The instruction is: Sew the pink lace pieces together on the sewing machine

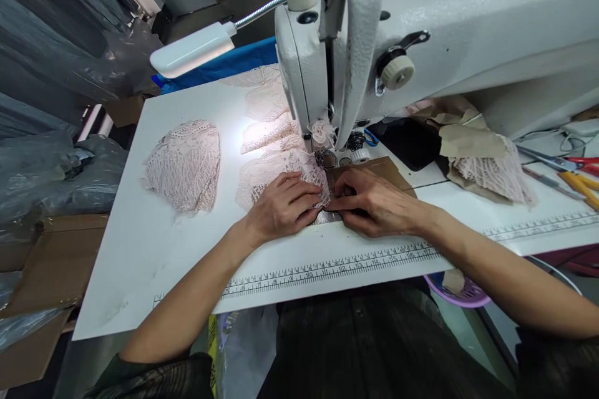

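Note:
Pale pink lace fabric lies in a gathered run on the white sewing table, reaching under the head of the sewing machine. My left hand rests flat on the lace just left of the presser foot, fingers stretched out. At the lace's right edge, close in front of the foot, my right hand has its fingers bent and pinched together on the edge. Its fingertips partly hide what they grip. Brown paper or card lies beneath and behind that hand.
A separate lace piece lies on the table's left. A lamp lights the work. To the right are a black phone-like object, lace with brown paper and scissors. A printed ruler runs along the front edge.

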Demonstrator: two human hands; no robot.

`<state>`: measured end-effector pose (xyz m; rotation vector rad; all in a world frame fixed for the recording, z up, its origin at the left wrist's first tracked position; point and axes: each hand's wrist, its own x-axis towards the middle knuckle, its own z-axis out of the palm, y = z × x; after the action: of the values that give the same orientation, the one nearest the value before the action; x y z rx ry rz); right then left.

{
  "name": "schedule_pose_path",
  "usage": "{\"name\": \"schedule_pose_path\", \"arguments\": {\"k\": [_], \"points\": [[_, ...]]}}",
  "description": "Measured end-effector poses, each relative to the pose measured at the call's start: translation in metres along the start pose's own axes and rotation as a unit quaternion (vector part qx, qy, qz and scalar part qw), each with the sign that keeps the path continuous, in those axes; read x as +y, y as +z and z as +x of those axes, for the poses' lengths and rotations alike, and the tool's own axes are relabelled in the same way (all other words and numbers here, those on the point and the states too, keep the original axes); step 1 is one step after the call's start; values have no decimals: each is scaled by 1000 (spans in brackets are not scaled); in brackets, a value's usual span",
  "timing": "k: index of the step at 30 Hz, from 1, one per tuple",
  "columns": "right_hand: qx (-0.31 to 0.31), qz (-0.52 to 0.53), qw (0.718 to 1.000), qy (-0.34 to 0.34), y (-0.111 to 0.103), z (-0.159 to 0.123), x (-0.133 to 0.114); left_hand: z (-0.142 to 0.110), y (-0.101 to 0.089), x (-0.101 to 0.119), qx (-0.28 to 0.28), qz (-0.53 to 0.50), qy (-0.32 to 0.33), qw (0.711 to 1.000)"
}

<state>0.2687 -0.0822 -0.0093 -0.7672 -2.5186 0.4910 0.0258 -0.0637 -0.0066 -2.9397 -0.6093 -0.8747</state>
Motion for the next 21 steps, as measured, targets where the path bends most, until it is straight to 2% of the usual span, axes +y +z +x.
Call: {"name": "schedule_pose_path", "arguments": {"k": [8,11,14,16,19,21], "points": [[4,-6,1000,-6,2,0,0,3,1,1,-3,6,22,1000],[-5,1,1000,11,-3,1,-2,2,2,0,-13,8,26,1000],[-42,88,994,47,-18,7,2,2,1,-1,-32,15,33,999],[-62,169,980,86,-28,13,10,3,0,-1,-44,17,42,998],[-12,153,973,172,-30,17,23,4,-2,0,-46,14,53,997],[33,122,979,160,-23,16,27,4,-3,0,-42,15,58,997]]}}
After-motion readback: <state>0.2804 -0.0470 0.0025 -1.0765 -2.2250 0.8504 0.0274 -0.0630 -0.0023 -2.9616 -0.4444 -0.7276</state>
